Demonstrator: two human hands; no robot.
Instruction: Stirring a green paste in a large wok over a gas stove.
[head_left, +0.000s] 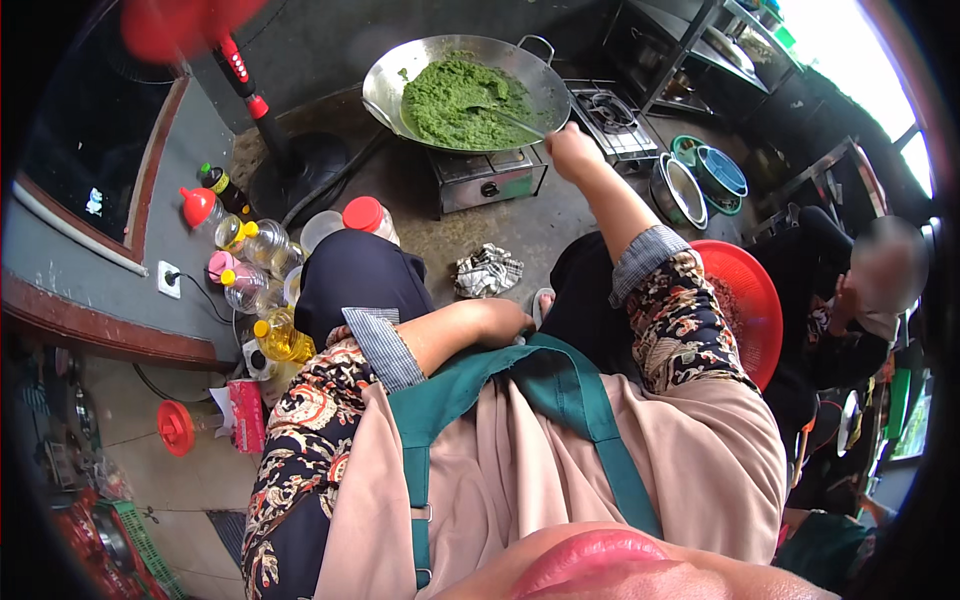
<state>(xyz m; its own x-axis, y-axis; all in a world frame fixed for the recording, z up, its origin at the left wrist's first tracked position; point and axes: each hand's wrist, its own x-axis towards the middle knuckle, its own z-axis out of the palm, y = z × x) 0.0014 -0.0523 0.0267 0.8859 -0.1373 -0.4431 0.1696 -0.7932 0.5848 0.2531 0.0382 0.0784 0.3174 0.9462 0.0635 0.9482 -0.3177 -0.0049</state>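
Observation:
My right hand (574, 152) is closed around the handle of a metal spatula (510, 118), whose head rests in a green mash (469, 94). The mash lies in a wide metal wok (384, 75) with loop handles, which stands on a single-burner gas stove (489, 189). My left hand (514, 321) lies low in front of my body, near the edge of the green apron (442, 405); its fingers are mostly hidden, so I cannot tell whether it holds anything. A crumpled checked cloth (489, 271) lies on the floor between my knees and the stove.
A second gas stove (611, 120) stands right of the wok, near metal bowls (679, 191). A red plastic basket (761, 315) sits at my right, beside another person (832, 322). Oil bottles (281, 337), a red-lidded jar (364, 216) and a pedestal fan (259, 112) stand at left.

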